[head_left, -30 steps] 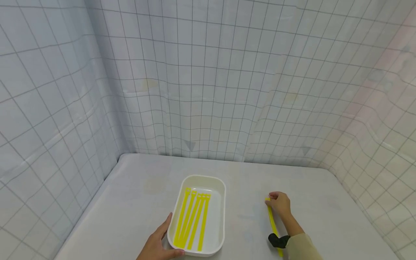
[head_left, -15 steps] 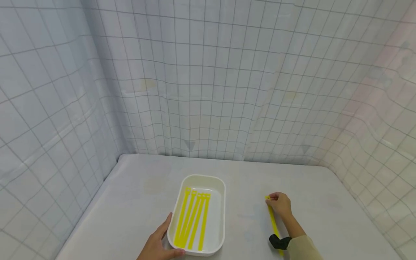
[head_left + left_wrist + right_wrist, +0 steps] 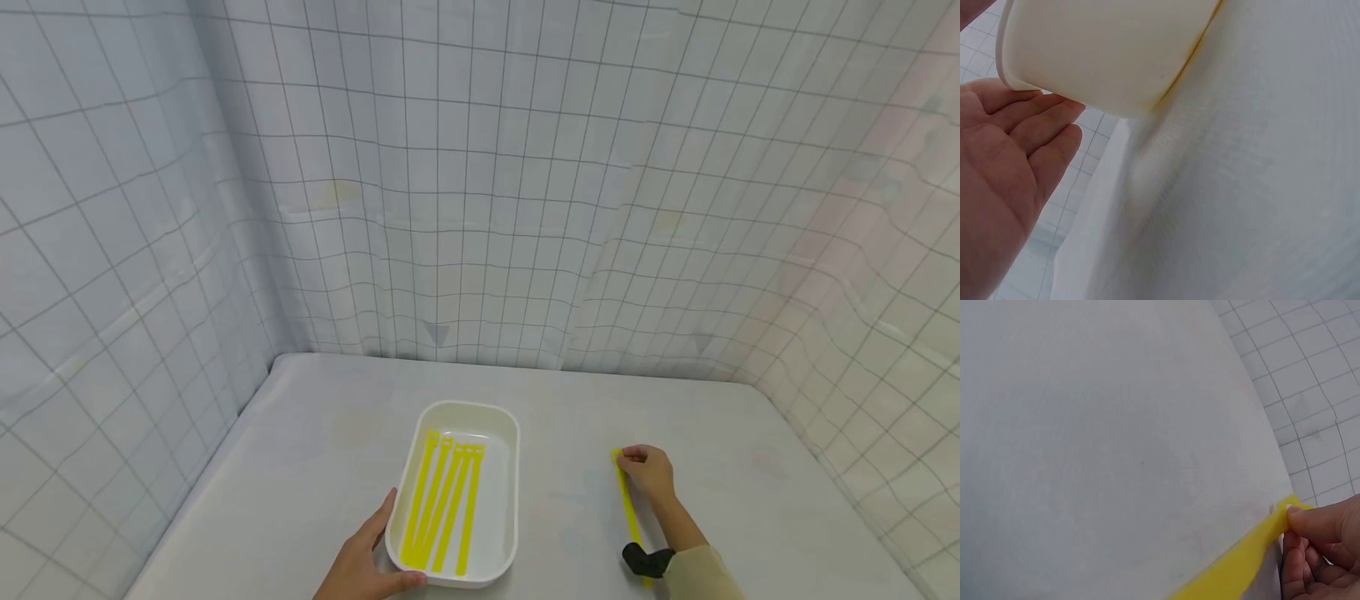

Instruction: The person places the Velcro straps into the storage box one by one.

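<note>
In the head view, a white tray [image 3: 497,517] stands on the table with several yellow cable ties [image 3: 470,508] lying lengthwise inside. My left hand [image 3: 360,567] holds its near left corner, thumb at the front rim and fingers along the left side. The left wrist view shows those fingers against the tray's outer wall [image 3: 1104,50]. To the right of the tray, my right hand [image 3: 651,473] pinches the far end of another yellow cable tie [image 3: 627,498] between thumb and fingers. That tie runs back toward me, partly hidden behind the black wrist camera.
A white cloth covers the table [image 3: 562,433]. Grid-patterned curtains [image 3: 480,208] enclose the back and both sides. A black wrist camera [image 3: 647,560] sits at the right wrist, above the near part of the tie.
At the right hand, the far end of the cable tie has shifted slightly, with the fingers moving very little. My left hand and the tray stay in place.
</note>
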The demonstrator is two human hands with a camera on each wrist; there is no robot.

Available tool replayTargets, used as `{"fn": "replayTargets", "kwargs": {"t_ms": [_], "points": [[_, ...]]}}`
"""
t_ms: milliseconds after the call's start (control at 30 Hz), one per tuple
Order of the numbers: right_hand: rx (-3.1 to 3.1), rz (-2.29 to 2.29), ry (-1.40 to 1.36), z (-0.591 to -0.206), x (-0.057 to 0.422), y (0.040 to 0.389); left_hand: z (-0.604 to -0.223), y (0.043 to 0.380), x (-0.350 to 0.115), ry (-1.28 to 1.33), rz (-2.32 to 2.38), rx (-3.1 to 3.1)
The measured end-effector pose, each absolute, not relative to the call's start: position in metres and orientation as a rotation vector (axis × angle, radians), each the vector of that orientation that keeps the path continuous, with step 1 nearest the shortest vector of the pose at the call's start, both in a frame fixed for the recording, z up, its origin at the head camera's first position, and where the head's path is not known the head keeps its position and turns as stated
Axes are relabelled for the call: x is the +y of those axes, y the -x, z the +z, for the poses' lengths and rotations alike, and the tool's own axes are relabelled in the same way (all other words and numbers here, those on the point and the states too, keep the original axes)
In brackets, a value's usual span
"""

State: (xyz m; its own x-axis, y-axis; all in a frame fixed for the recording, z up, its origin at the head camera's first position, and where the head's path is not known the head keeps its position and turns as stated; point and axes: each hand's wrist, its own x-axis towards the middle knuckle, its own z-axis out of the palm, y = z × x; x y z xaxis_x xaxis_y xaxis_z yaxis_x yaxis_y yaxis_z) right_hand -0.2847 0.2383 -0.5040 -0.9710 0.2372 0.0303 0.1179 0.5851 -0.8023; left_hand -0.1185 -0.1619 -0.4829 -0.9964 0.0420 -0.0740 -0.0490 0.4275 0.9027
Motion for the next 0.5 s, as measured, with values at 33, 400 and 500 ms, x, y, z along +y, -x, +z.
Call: {"fn": "replayTargets", "kwargs": {"t_ms": [33,400,500], "points": [[-2.664,1.367,0.325,-0.505,0.239,0.285,-0.483,0.118,-0.162,0.009,1.635,2.579],[-2.576,1.613,0.389,-0.498,0.244,0.276,-0.480,0.120,-0.160,0.096,1.564,2.583],[-2.561,1.632,0.356,-0.492,0.246,0.269,-0.481,0.119,-0.160,0.084,1.569,2.590]]}}
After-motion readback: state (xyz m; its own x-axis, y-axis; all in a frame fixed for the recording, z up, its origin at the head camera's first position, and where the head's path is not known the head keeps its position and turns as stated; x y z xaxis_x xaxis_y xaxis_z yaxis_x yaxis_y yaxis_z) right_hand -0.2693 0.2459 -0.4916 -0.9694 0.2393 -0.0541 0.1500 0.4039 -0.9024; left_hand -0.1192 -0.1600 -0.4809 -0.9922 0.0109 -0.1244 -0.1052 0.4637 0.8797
